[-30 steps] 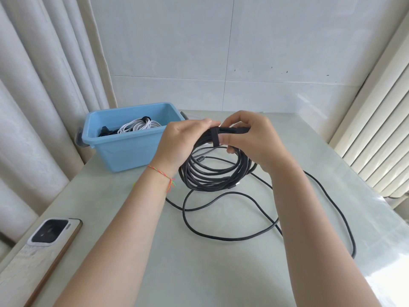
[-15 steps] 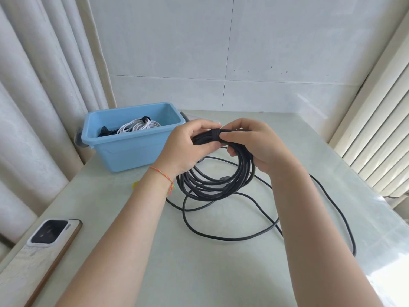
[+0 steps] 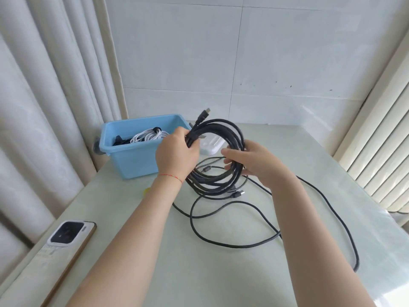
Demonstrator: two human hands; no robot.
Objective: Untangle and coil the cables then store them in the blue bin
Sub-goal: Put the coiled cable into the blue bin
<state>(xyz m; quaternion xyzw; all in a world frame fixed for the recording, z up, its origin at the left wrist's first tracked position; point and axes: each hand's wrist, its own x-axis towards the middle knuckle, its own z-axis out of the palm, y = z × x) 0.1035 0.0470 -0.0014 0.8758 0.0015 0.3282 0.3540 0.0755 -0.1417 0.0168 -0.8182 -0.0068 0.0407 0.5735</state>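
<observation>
A coiled black cable point(image 3: 230, 129) is held upright above the table. My left hand point(image 3: 177, 154) grips its left side, where a plug end sticks up. My right hand point(image 3: 252, 160) holds its right side, fingers curled round the strands. Another black cable point(image 3: 239, 244) lies loose on the table below and trails off to the right. The blue bin point(image 3: 132, 158) stands at the back left, just left of my left hand, with a white coiled cable point(image 3: 148, 136) and a dark item inside.
A phone point(image 3: 66, 234) lies on a wooden board at the table's left front edge. A white object point(image 3: 212, 145) sits behind the coil. Curtains hang on the left, a blind on the right, a tiled wall behind.
The coil has been lifted and turned upright. My hands have moved apart from its top to its left and right sides. A plug end now points up.
</observation>
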